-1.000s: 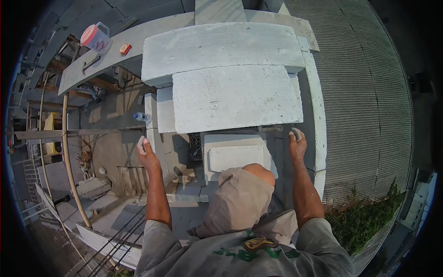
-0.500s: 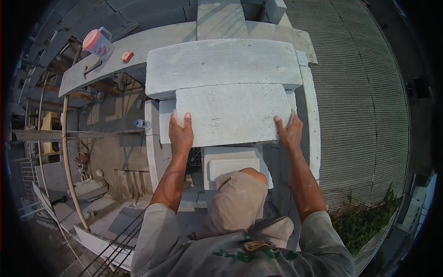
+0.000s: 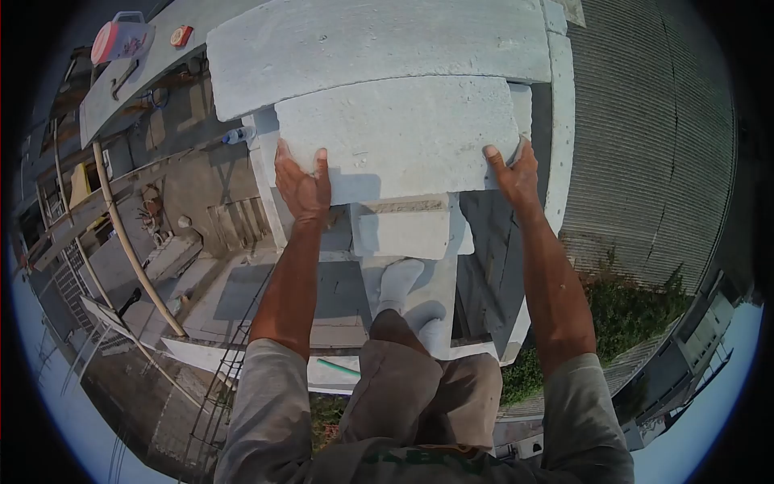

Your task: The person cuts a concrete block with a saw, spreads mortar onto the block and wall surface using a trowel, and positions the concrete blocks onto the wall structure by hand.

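A white aerated concrete block [image 3: 395,137] lies across the middle of the view, with a hand at each end. My left hand [image 3: 304,181] is closed round its left end, thumb on top and fingers down the side. At the opposite end my right hand [image 3: 516,173] grips in the same way, thumb on the upper face. Just beyond, a larger white block [image 3: 379,40] lies alongside, close against its far edge. Below the near edge, smaller block pieces [image 3: 403,232] are stacked. The undersides of the held block and some fingertips are hidden.
My feet in white socks [image 3: 401,281] stand on a narrow ledge. To the right are a block wall [image 3: 562,121] and a corrugated roof [image 3: 645,145]. A pink-lidded jug [image 3: 121,40], a red tape measure [image 3: 181,35] and a hammer [image 3: 125,79] lie on a plank at left.
The view has tilted down and come closer, so the blocks sit higher in it and my feet show. Both hands keep their hold on the block's ends.
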Available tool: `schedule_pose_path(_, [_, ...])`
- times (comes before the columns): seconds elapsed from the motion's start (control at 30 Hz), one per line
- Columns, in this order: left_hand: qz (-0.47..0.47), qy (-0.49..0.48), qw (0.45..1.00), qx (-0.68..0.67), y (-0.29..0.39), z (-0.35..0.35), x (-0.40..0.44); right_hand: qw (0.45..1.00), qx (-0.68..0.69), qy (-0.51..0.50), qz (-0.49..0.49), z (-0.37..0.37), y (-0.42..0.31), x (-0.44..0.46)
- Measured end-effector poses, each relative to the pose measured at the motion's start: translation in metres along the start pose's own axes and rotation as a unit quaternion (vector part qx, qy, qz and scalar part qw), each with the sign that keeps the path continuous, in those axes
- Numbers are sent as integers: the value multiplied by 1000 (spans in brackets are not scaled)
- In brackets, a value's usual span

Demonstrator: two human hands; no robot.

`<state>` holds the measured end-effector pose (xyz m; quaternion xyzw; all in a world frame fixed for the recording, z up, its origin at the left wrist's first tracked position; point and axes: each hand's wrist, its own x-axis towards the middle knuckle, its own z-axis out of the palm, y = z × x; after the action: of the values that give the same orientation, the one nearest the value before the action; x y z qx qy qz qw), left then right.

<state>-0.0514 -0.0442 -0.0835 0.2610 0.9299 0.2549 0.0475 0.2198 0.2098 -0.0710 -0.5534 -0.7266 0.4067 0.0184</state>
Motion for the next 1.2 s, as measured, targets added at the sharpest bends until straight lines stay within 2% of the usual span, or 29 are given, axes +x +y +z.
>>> schedule_pose_path(0.07, [-4, -13, 999, -40, -2, -3, 3, 996, -70, -1, 49, -1, 1, -14])
schedule_pose_path(0.17, [-86, -96, 991, -39, 11, -23, 5, 978, -174, 17, 112, -3, -32, -12])
schedule_pose_path(0.2, [-77, -160, 978, 111, 25, -42, 3, 971, -198, 28, 131, -1, -38, -16])
schedule_pose_path(0.23, [-71, -169, 978, 100, 34, -62, 0, 962, -224, 39, 148, 0, -43, -21])
schedule_pose_path(0.3, [-59, -188, 978, 73, 48, -95, -10, 965, -247, 67, 63, 3, -42, -37])
schedule_pose_path(0.37, [-58, -155, 983, -77, 47, -132, -24, 993, -73, 94, -19, 1, -32, -68])
schedule_pose_path(0.4, [-57, -140, 977, -153, 42, -149, -35, 995, -44, 83, -20, -3, -31, -98])
schedule_pose_path(0.47, [-117, -132, 978, -116, 15, -173, -69, 997, -18, 46, -67, -14, -9, -161])
schedule_pose_path(0.53, [-214, -211, 954, 21, 7, -215, -103, 999, -44, -13, 24, -45, -6, -229])
schedule_pose_path(0.6, [-292, -190, 937, 26, -2, -237, -131, 985, -98, -93, 111, -80, 7, -278])
schedule_pose_path(0.67, [-375, -127, 918, 22, -17, -242, -159, 971, -140, -100, 166, -113, 21, -309])
schedule_pose_path(0.7, [-378, -142, 915, 14, -15, -248, -162, 959, -167, -107, 202, -128, 27, -316])
schedule_pose_path(0.8, [-392, -177, 903, -11, -9, -270, -158, 949, -199, -124, 209, -153, 75, -296])
schedule_pose_path(0.87, [-398, -189, 897, -35, -3, -277, -134, 965, -149, -94, 194, -168, 66, -258])
schedule_pose_path(0.9, [-402, -166, 900, -30, -7, -270, -119, 971, -152, -34, 179, -169, 51, -236])
schedule_pose_path(1.0, [-412, -112, 904, -23, -16, -242, -67, 991, -90, 13, 96, -164, -1, -153])
schedule_pose_path(1.07, [-415, -88, 905, -34, -15, -223, -18, 989, -54, -25, 137, -164, -54, -95])
schedule_pose_path(1.17, [-466, -43, 883, -22, -71, -161, 35, 989, -15, 17, 145, -130, -50, -5])
schedule_pose_path(1.2, [-465, -59, 882, -49, -71, -152, 57, 988, 21, 19, 149, -121, -48, 25])
